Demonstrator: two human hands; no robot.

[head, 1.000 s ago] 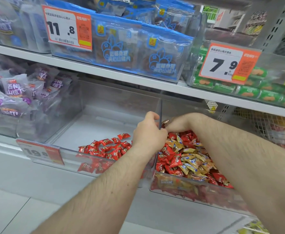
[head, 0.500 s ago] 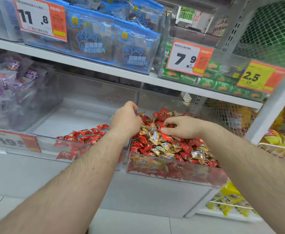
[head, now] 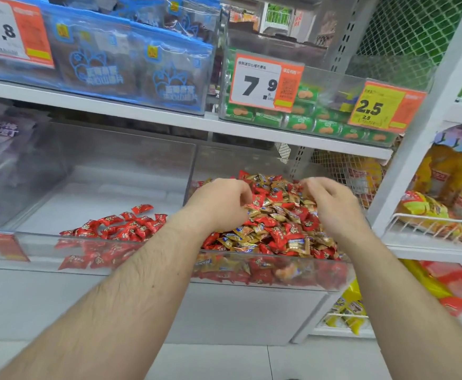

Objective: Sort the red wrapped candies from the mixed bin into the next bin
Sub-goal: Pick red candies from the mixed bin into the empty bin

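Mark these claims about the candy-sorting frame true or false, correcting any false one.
1. Both hands are over the mixed bin. True: left hand and right hand are above its heap of red and gold candies.
2. The next bin holds gold candies only. False: its candies are all red.
3. The price tag above the mixed bin reads 7.9. True.
4. The next bin is full to the rim. False: its red candies lie low near the front, with bare floor behind.
5. The left hand holds a blue packet. False: the blue packets sit on the upper shelf; what the left hand's curled fingers hold, if anything, cannot be told.
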